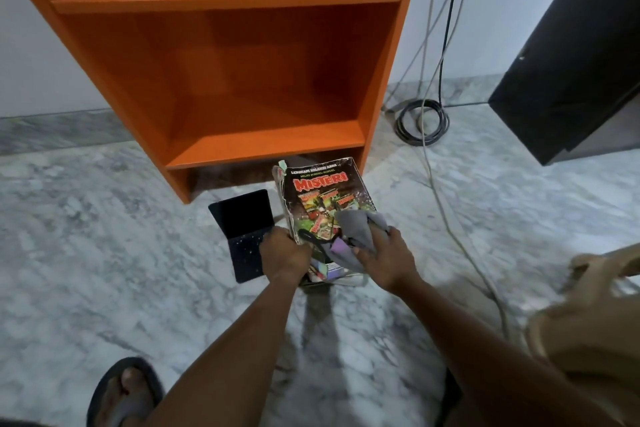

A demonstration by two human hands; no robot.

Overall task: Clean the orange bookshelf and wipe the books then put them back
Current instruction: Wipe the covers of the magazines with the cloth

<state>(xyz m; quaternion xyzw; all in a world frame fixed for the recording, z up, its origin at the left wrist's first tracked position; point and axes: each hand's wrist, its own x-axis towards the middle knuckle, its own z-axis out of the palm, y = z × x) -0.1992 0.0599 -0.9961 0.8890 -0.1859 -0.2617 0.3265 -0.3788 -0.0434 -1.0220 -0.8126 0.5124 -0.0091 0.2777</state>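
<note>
Orange bookshelf [242, 62]: the visible compartments hold nothing, so the books are out. Whether the boards have been wiped cannot be read from the surface. Judgement: the task is in its middle stage, wiping books, and none has been returned yet.

Book with the cover title "Misteri" [325, 198]: worn, spine frayed, held tilted just in front of the shelf's foot, above a small pile of other books [325, 274] on the floor. The size of the pile is hidden by the hands.

Grey cloth [360, 229]: bunched, lying on the lower right of the cover.

Left hand [285, 256]: fingers curled round the book's lower left corner, supporting it. Right hand [384, 260]: clutches the cloth against the cover.

Left to do: finish this book, wipe any others, reshelve them all.

Room: grey-white marble floor [86, 236], white wall [34, 62], dark cabinet [571, 62] at right. Cables [422, 121] hang down the wall and coil near the shelf's right side. An open dark keyboard case [242, 232] lies just left of the pile. One sandalled foot [124, 392] shows at the lower left.
</note>
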